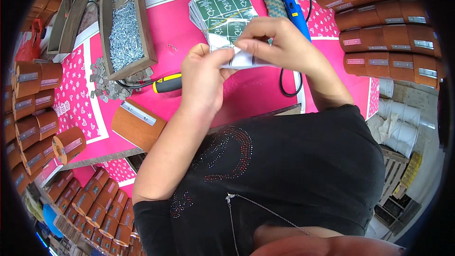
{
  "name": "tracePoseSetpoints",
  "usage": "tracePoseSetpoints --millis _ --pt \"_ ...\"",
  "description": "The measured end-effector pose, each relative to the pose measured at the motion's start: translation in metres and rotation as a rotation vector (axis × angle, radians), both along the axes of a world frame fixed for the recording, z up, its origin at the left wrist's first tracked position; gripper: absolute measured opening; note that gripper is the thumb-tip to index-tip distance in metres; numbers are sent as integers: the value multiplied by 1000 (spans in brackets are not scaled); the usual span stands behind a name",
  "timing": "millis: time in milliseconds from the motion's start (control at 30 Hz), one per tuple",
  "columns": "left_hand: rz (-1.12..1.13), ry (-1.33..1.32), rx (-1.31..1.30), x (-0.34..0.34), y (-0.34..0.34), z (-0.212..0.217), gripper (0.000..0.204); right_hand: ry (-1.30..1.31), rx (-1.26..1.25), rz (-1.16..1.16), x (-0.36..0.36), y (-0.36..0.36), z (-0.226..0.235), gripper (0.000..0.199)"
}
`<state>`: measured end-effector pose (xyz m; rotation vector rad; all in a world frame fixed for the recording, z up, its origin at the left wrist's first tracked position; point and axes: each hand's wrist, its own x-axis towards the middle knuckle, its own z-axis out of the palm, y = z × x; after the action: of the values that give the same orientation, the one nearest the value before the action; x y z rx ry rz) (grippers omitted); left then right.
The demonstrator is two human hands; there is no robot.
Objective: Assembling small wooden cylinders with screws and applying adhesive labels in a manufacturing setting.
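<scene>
Both hands' grip pinches one white label sheet (244,59).

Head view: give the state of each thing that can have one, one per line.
Left hand: pinching the white sheet's left edge.
Right hand: pinching the sheet from above.
White sheet: held off the table, curled.
Green label stack: lying flat, fanned.
Wooden tray: open, holding metal screws.
Screwdriver: lying on the pink table, untouched.
Blue tool: lying down, cord attached.
Brown cylinder: on its side.
</scene>
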<state>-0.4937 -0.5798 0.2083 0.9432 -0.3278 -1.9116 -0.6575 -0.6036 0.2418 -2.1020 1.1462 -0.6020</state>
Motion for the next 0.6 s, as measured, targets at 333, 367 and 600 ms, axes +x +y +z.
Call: tracePoseSetpoints --millis 333,367,600 --pt "-196 219 -187 43 5 42 27 -201 37 -229 -1 -3 14 25" --pt "-159 133 -338 50 8 48 27 -288 -100 -208 3 -1 15 24" --pt "431 -429 -583 103 57 49 18 -357 -810 6 85 29 44 19"
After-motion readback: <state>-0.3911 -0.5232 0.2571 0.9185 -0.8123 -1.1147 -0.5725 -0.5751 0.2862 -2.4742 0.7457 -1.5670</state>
